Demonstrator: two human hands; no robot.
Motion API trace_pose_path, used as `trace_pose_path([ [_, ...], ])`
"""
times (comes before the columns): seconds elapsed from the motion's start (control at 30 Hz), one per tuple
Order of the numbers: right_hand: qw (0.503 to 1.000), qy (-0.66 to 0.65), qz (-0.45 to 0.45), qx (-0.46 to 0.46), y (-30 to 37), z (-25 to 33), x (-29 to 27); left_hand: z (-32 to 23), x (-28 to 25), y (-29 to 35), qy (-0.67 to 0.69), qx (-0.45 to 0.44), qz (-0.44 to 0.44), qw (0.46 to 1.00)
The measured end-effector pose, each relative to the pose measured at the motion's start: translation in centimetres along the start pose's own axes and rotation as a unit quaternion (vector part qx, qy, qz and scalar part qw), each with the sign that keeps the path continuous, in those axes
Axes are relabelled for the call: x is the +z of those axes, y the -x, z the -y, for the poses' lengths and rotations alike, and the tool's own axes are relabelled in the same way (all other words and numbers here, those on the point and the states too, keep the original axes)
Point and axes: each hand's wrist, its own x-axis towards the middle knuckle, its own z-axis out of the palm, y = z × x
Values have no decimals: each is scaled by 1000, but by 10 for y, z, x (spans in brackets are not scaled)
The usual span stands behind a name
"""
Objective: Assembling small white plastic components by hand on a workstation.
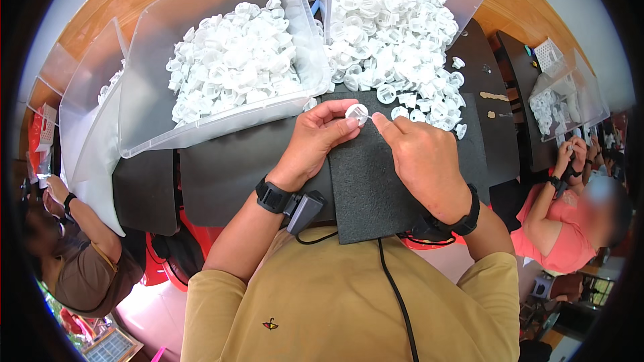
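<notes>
My left hand [322, 133] pinches a small round white plastic part [357, 114] between thumb and fingertips, above a dark foam mat [372, 191]. Close on its right, my right hand [424, 157] is closed, index finger pointing at the part. A thin pale tip [369, 116] sticks out from its fingers and reaches the part's edge; the rest is hidden in the fist, so I cannot tell its kind. Just beyond the hands, loose white plastic parts [422, 104] of the same look spill onto the mat.
A clear plastic bin [221, 127] heaped with white parts stands at the far left. Another clear bin [463, 0] tips its heap toward the mat. The dark table [248, 167] runs beneath. A black cable [392, 281] hangs over my shirt. One person works on each side.
</notes>
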Motion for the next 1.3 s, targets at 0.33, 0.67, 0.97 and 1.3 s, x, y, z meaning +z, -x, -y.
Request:
trace_pose_path([
  [0.33,999,34,16,-28,-2,5,-2,6,-1,-2,-14,21,-4,1000],
  [0.67,1000,-18,-17,-6,0,-11,-10,2,-4,0,3,27,1,1000],
  [0.97,999,-32,-18,-4,0,-9,-2,-2,0,0,-9,21,-5,1000],
  [1.3,1000,-24,-9,-4,-2,-4,-1,0,1,0,8,41,-16,999],
])
